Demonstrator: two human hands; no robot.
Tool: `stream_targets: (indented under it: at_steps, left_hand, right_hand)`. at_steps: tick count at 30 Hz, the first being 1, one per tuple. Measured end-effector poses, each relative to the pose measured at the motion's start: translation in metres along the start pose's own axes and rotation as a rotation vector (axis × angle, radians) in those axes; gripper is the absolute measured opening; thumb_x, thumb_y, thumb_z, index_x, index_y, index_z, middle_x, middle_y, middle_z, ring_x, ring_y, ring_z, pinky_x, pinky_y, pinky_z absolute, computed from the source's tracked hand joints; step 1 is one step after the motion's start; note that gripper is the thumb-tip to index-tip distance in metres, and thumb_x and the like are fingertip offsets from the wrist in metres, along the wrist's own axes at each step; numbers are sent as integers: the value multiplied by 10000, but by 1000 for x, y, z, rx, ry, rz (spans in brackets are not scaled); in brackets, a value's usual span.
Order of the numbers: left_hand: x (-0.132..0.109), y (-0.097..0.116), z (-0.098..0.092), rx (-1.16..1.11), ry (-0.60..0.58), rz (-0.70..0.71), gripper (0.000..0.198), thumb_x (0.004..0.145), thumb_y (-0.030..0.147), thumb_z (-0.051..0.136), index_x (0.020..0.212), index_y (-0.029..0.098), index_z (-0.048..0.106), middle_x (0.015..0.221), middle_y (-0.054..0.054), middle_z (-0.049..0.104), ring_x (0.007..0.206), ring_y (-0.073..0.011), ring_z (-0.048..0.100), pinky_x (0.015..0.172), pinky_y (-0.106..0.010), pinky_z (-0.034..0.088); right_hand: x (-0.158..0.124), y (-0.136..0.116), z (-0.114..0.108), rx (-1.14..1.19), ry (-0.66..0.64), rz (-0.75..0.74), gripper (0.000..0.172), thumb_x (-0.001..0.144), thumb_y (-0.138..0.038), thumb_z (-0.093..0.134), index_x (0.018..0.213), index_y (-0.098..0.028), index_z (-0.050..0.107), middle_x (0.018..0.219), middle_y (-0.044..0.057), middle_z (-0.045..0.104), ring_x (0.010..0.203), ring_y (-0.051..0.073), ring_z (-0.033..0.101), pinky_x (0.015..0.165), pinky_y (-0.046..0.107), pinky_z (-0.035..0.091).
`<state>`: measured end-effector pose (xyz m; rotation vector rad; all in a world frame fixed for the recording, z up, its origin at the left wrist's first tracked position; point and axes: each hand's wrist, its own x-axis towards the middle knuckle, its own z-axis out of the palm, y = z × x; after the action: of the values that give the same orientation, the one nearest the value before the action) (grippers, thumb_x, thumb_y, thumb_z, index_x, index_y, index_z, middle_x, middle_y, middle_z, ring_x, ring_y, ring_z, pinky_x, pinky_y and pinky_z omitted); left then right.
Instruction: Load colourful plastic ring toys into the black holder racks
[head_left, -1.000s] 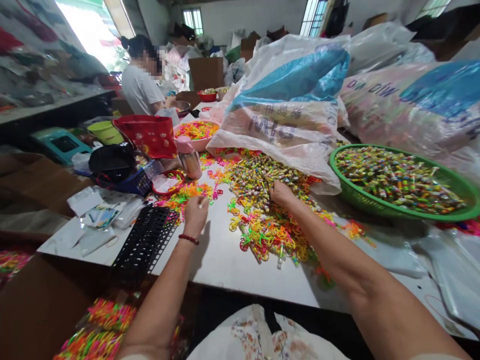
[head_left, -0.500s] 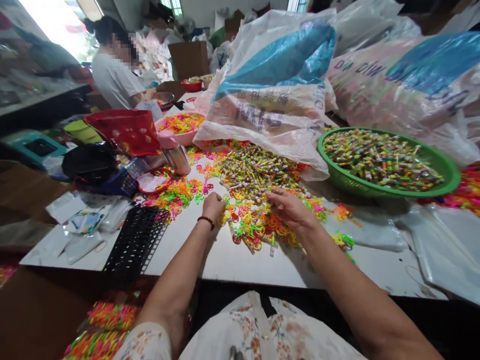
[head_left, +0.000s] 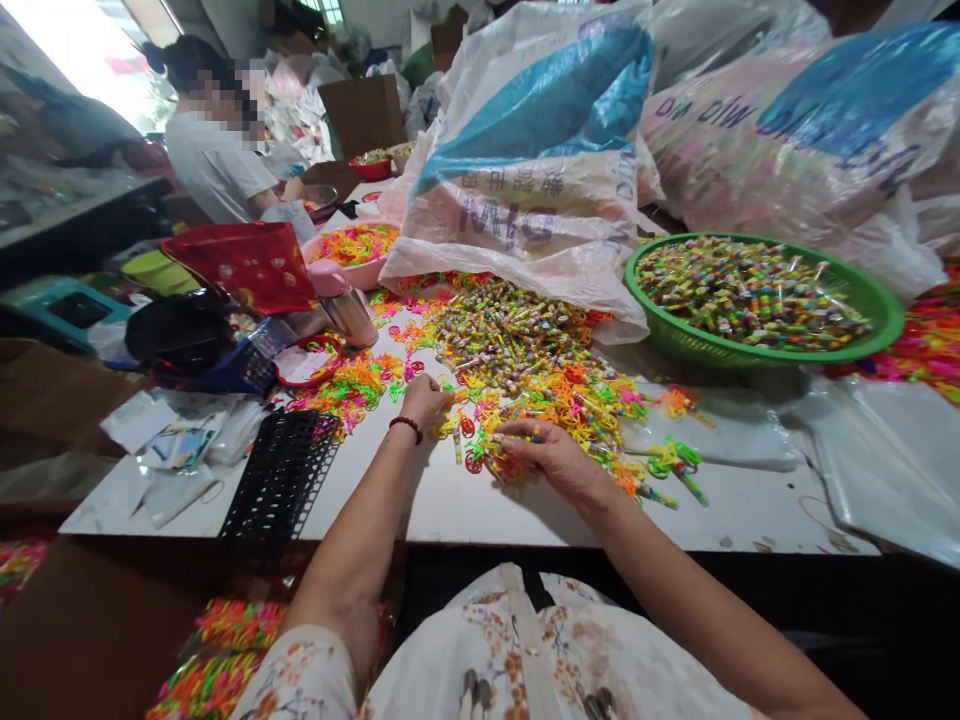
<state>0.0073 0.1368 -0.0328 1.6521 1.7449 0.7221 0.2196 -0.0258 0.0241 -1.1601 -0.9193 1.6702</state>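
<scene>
My left hand (head_left: pixel 425 403), with a dark red bead bracelet (head_left: pixel 406 429) at the wrist, is closed at the left edge of the heap. Its fingertips pinch something small that I cannot make out. My right hand (head_left: pixel 553 456) is over the near part of the heap, thumb and fingers closed on a small striped tube (head_left: pixel 517 437). Around both hands lie bright plastic rings and loops (head_left: pixel 574 405) in yellow, orange, green and red. Behind them is a mound of small tubes with coloured filling (head_left: pixel 499 325).
A green basket (head_left: pixel 765 358) of tubes stands right, beside clear plastic bags (head_left: pixel 892 460). Large woven sacks (head_left: pixel 525 190) rise behind. At left are a black perforated mat (head_left: pixel 281 465), a flask (head_left: pixel 345 305) and a red pouch (head_left: pixel 240 265). A co-worker (head_left: pixel 214 150) sits farther back.
My right hand has moved left and closer to me, and a striped tube now shows in its fingers. My left hand stays in nearly the same place. The whole view has shifted slightly.
</scene>
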Motion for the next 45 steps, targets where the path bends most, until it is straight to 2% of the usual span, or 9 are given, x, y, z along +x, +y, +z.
stream_targets:
  at_steps: [7, 14, 18, 23, 25, 28, 32, 38, 45]
  left_hand:
    - [-23, 9, -1, -346, 52, -8, 194, 726, 236, 607, 901, 176, 547, 733, 23, 557, 607, -103, 510, 606, -240, 444]
    - [-95, 22, -17, -580, 110, 261, 148, 767, 280, 617, 882, 186, 622, 962, -39, 581, 907, -152, 565, 814, -270, 492]
    - [-135, 28, -20, -518, 97, 424, 106, 825, 250, 597, 880, 209, 678, 1019, -67, 577, 970, -186, 571, 826, -293, 498]
    - [-164, 30, -17, -382, -73, 587, 125, 847, 237, 598, 871, 221, 720, 980, -83, 630, 996, -212, 594, 938, -359, 475]
    - [-168, 31, -9, -515, -58, 502, 114, 845, 285, 618, 886, 211, 695, 985, -84, 629, 998, -213, 594, 932, -358, 479]
    - [-172, 35, 9, -843, 14, 155, 281, 808, 390, 690, 1002, 203, 612, 935, -50, 630, 872, -169, 606, 824, -310, 501]
    - [-174, 45, 25, -1152, -97, -179, 396, 676, 425, 805, 888, 163, 597, 827, -11, 640, 751, -121, 595, 744, -254, 482]
    - [-172, 52, 18, -1233, 39, -202, 428, 675, 489, 791, 887, 175, 591, 851, 5, 651, 745, -112, 595, 728, -248, 481]
    - [-175, 52, 17, -1013, -14, -137, 386, 816, 572, 637, 882, 211, 518, 710, 39, 534, 576, -98, 491, 550, -233, 418]
  right_hand:
    - [-9, -3, 4, -142, 6, -92, 409, 713, -559, 761, 745, -166, 653, 573, -56, 501, 474, 52, 316, 445, 225, 204]
    - [-6, 2, 11, -72, 42, -91, 440, 767, -612, 695, 830, -196, 564, 796, 3, 688, 499, 62, 450, 455, 207, 343]
    - [-2, 11, 18, 150, 60, -39, 432, 703, -559, 778, 853, -207, 577, 917, 34, 696, 672, 113, 609, 587, 247, 493]
    - [-5, 19, 23, 268, 63, -68, 407, 674, -510, 818, 826, -219, 577, 775, -33, 607, 602, 85, 527, 544, 213, 447]
    - [-7, 22, 24, 241, 65, -107, 386, 700, -513, 797, 819, -222, 573, 750, -42, 573, 601, 87, 508, 554, 214, 439]
    - [-10, 27, 27, 216, 60, -136, 394, 699, -522, 793, 826, -227, 564, 798, -32, 573, 676, 106, 536, 623, 230, 467]
    - [-12, 33, 32, 110, 31, -166, 355, 745, -521, 753, 835, -226, 578, 752, -44, 525, 678, 103, 514, 693, 251, 488]
    - [-15, 29, 23, -280, 74, -296, 292, 862, -516, 612, 914, -230, 634, 834, 7, 624, 714, 148, 569, 630, 274, 492]
    - [-15, 31, 16, -423, 68, -371, 266, 895, -462, 581, 987, -238, 691, 861, 15, 683, 764, 166, 608, 713, 293, 474]
